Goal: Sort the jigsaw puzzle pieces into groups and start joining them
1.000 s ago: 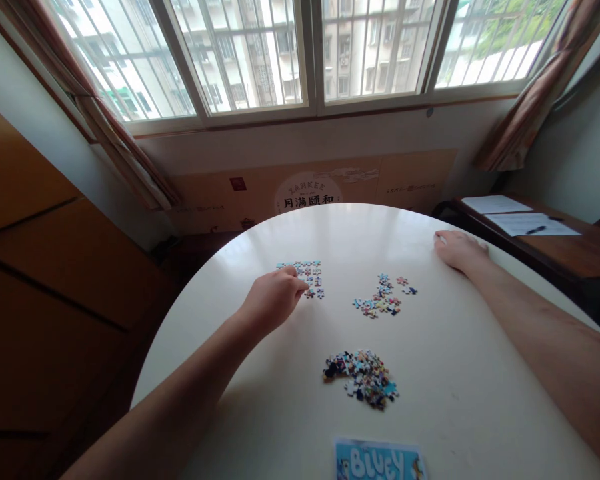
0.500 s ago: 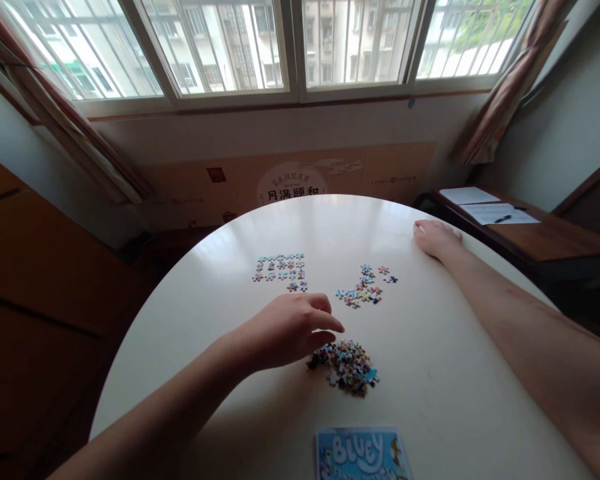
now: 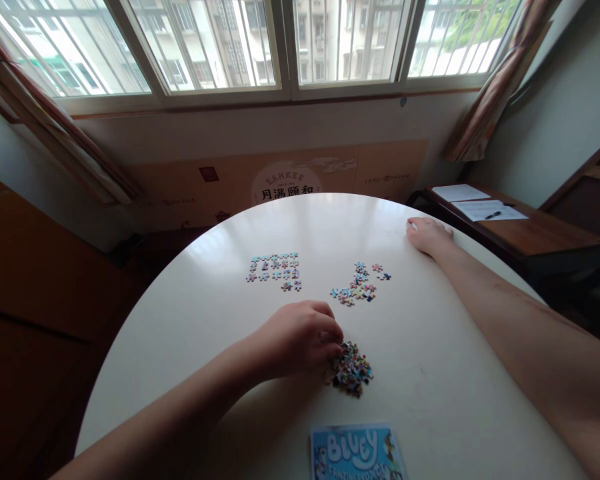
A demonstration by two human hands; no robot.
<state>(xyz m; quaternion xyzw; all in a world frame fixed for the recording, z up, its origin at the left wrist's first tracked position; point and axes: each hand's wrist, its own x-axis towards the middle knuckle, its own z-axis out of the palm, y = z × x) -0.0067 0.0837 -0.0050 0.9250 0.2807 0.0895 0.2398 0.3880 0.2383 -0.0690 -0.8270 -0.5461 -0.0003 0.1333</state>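
The left hand (image 3: 303,337) is held at the upper-left edge of a pile of puzzle pieces (image 3: 353,375), its fingers curled down against it. The right hand (image 3: 429,236) is rested, fingers bent, on the white table (image 3: 430,340) near its far right edge, well apart from the pieces. Whether a piece is pinched by the left, or anything enclosed by the right, cannot be told, the fingertips being poorly shown. Beyond the pile, a looser cluster (image 3: 363,291) is scattered; left of that, rows of pieces (image 3: 277,275) are laid out. Nearest the viewer, a blue "Bluey" card (image 3: 353,453) is placed flat.
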